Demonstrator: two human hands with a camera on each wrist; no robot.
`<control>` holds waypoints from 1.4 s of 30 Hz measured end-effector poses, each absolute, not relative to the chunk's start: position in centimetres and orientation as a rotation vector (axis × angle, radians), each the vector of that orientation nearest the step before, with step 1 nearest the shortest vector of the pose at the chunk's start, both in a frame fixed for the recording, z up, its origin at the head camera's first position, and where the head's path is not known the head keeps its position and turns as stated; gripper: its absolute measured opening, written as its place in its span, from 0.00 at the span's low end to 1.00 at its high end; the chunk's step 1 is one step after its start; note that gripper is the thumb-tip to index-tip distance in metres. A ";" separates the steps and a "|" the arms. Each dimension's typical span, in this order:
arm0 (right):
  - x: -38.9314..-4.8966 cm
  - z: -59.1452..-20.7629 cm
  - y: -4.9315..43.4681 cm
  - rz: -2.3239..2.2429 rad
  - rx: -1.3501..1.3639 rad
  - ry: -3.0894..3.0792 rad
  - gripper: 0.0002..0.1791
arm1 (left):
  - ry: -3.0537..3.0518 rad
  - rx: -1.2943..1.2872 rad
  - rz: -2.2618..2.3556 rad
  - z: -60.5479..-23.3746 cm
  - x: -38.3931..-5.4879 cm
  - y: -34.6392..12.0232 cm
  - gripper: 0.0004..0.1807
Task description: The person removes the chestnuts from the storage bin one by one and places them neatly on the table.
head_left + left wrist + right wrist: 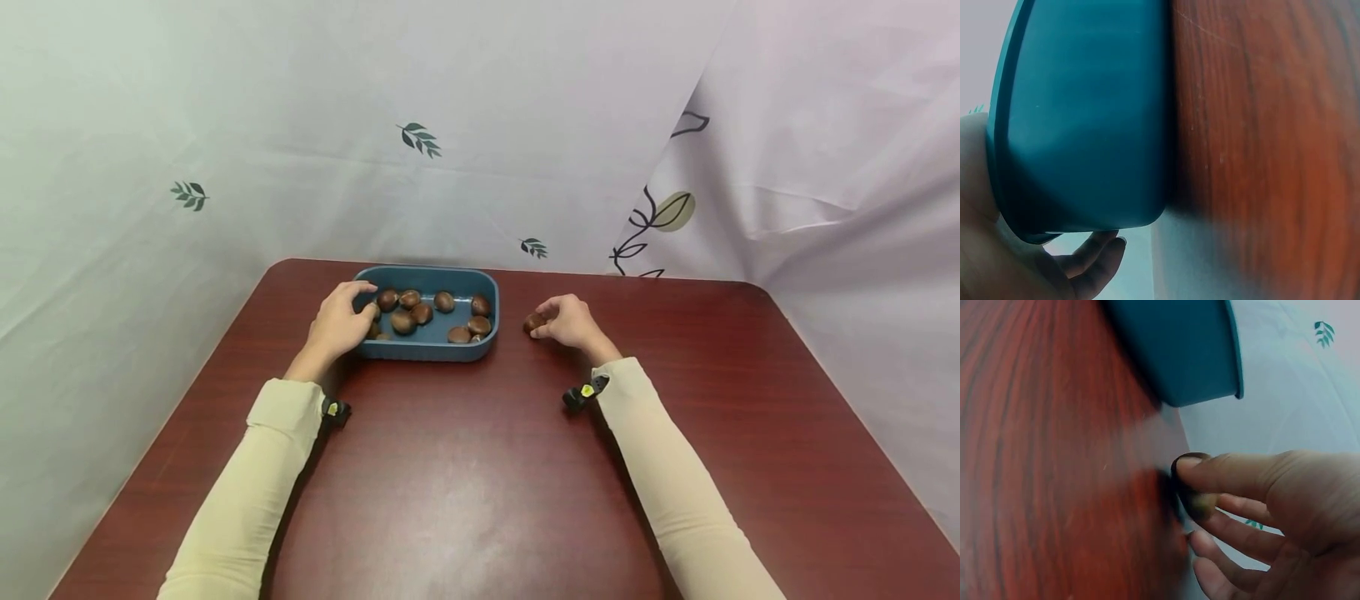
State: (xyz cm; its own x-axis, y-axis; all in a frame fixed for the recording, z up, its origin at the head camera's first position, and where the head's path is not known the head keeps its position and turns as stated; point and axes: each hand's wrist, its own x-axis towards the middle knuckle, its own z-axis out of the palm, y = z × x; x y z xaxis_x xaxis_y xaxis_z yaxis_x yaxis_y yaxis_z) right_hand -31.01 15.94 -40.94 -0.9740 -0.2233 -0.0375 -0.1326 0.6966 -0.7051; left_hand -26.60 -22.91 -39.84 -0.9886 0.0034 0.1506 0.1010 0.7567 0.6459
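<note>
- Chestnut (532,324): just right of the blue tray (420,352); contact with the counter (480,467) cannot be told.
- Right hand (567,322): pinches this chestnut between thumb and fingers; a loosened pinch could let the rounded shell slip and roll.
- Left hand (337,323): grips the tray's left end; an uneven pull could tilt it.
- Other chestnuts (403,322): lie inside; tilting would probably send them rolling.

A tray (420,352) holding several chestnuts (403,322) sits toward the far edge of the surface (465,467), the left hand (337,321) at its left end. Right of the tray, apart from it, the right hand (570,322) holds another chestnut (532,322). Cloth (480,192) hangs behind.
</note>
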 end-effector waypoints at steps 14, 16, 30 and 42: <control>-30.4 -39.3 15.1 -1.143 -0.331 2.817 0.29 | -2.837 -0.093 -1.032 -39.4 -26.6 -22.5 0.23; -30.2 -38.5 14.4 -1.173 -0.346 2.814 0.29 | -2.840 -0.092 -1.033 -39.3 -26.6 -22.5 0.23; -28.8 -35.1 7.5 -1.249 -0.617 2.677 0.20 | -2.823 -0.082 -1.037 -39.8 -26.6 -22.9 0.24; -29.2 -36.0 3.9 -1.023 -0.626 2.591 0.22 | -2.811 -0.092 -1.042 -40.0 -26.6 -22.8 0.24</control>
